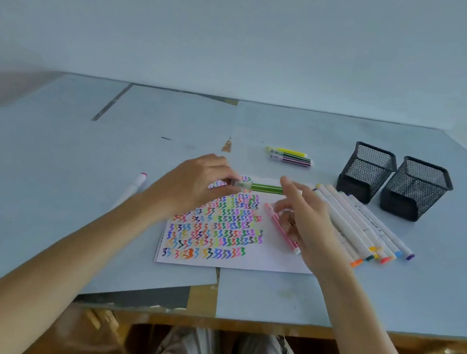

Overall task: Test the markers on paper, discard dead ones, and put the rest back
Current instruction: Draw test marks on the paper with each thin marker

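A white paper covered in coloured squiggles lies on the table in front of me. My left hand pinches the clear cap end of a green striped marker held level over the paper's top edge. My right hand hovers at the marker's other end with fingers spread, blurred, its grip unclear. A pink marker lies on the paper partly under my right hand. A row of white markers with coloured ends lies to the right.
Two black mesh pen holders stand at the right rear. Three thin markers lie behind the paper. One white marker with a pink cap lies alone at left. The table's front edge is near me.
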